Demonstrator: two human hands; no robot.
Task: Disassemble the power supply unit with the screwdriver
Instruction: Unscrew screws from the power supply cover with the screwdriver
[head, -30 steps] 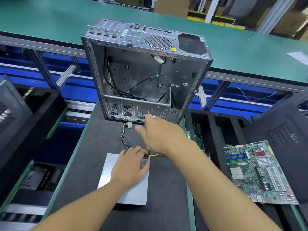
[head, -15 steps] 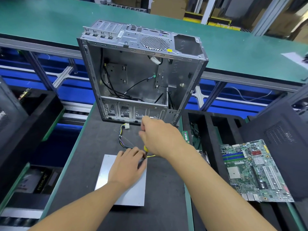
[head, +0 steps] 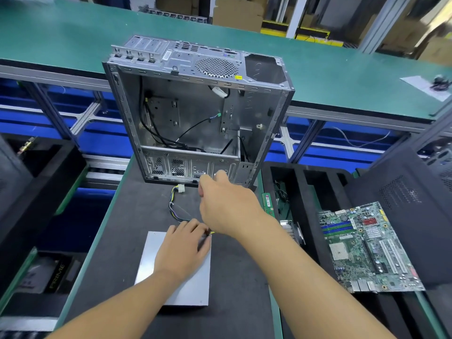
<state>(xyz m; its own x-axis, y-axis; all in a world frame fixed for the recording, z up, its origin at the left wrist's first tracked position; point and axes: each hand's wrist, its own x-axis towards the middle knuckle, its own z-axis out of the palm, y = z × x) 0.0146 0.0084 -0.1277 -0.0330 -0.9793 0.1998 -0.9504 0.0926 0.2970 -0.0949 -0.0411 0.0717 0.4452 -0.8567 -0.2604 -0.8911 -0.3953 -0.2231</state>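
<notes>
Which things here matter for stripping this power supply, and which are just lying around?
In the job: power supply unit, its cable bundle, left hand pressing it, right hand gripping the screwdriver.
Lying about: computer case, motherboard, memory stick, black side panel.

I'm on an electronics teardown line in a factory workshop: long green counter [head: 342, 77], aluminium framing [head: 85, 118], blue bins [head: 102, 143] underneath, gutted computer case [head: 195, 113], bare motherboard [head: 367, 248], black foam trays [head: 310, 182], cardboard boxes [head: 237, 13] behind.
</notes>
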